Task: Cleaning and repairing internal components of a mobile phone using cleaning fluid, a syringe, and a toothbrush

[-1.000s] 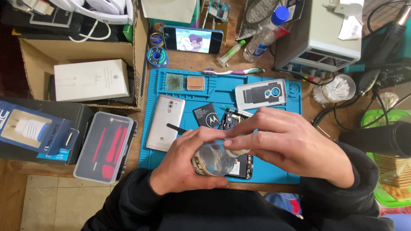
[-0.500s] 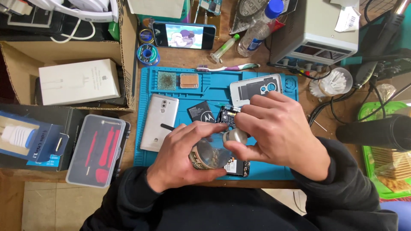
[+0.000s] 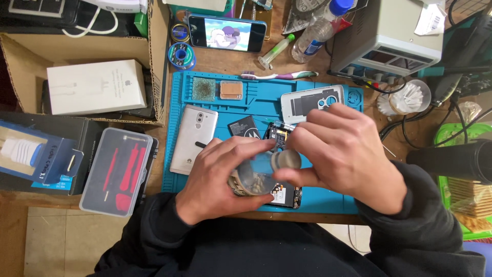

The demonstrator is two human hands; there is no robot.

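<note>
The fingers (image 3: 241, 149) of the left hand (image 3: 218, 177) are curled round a small clear jar (image 3: 251, 179), thumb below and fingers across the top side, so the jar lies tilted and steady over the near edge of the blue work mat (image 3: 328, 202). The right hand (image 3: 343, 154) is closed more tightly: its thumb and fingertips pinch a small round grey lid (image 3: 285, 160) right at the jar's mouth, a grip that suits turning or lifting the cap while the other hand braces the body. What the jar contains is blurred; something pale and brownish lies at its bottom.

Directly under the jar, on the mat, lies an opened phone (image 3: 284, 192) with its circuit board bare, part hidden by the hands. Just beyond the jar on the mat is a black battery (image 3: 243, 125), and to the jar's left a silver phone (image 3: 193, 138) lies back upward. Farther up the mat from the jar rests a white phone back cover (image 3: 310, 102), kept within reach.

Left of the mat, on the counter (image 3: 302, 51), a clear case of red tools (image 3: 118, 169) sits closed. Well beyond the jar, past the mat's far edge, another phone (image 3: 227, 32) lies with its screen lit, facing the person.
</note>
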